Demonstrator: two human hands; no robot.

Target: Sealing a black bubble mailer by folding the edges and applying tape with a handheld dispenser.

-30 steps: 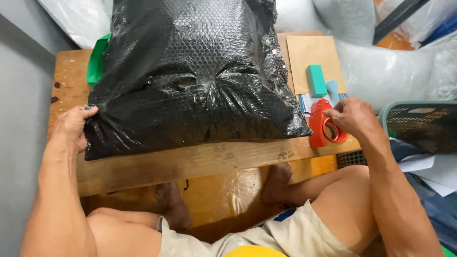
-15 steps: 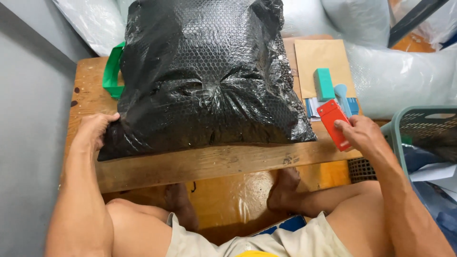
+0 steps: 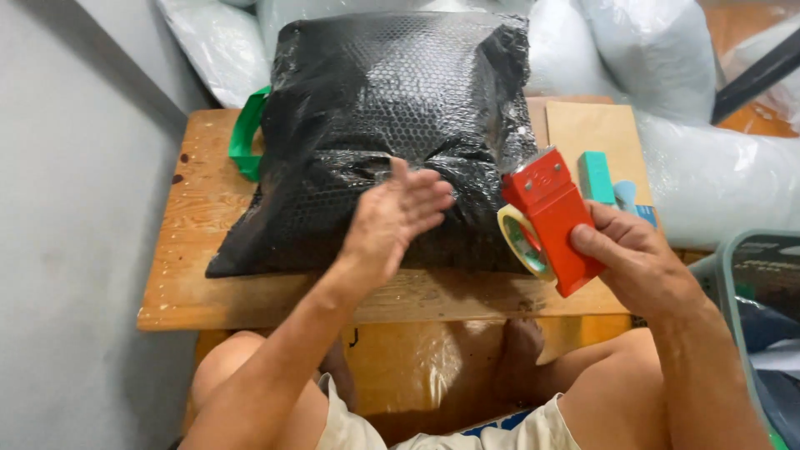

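Parcel: a bulky parcel wrapped in glossy black bubble-wrap plastic (image 3: 375,125) lies flat on the table, filling most of the top; its near edge runs close to the front edge of the boards.
Table: a low wooden plank table with pale, stained boards (image 3: 196,225) carries the parcel; bare wood shows along the left side and the front strip.
Left hand: the left hand (image 3: 398,212) is raised over the front middle of the parcel, palm turned sideways, fingers straight and spread loosely, gripping nothing; whether it touches the plastic cannot be told.
Right hand: the right hand (image 3: 637,262) is closed around the lower body of the tape dispenser, thumb on its face, fingers wrapped behind.
Tape dispenser: a red plastic handheld tape dispenser with a roll of clear tape (image 3: 550,217) is held tilted, its top end just beside the parcel's right front corner, the roll facing left.
Green strap: a bright green plastic loop (image 3: 243,133) sticks out from under the parcel's left edge, on the table.
Brown sheet: a flat brown cardboard sheet (image 3: 596,129) lies at the table's far right, beside the parcel.
Teal block: a small teal rectangular block (image 3: 595,177) rests on the brown sheet, just behind the dispenser.
Surroundings: pale translucent stuffed plastic bags (image 3: 667,67) pile up behind and to the right of the table.
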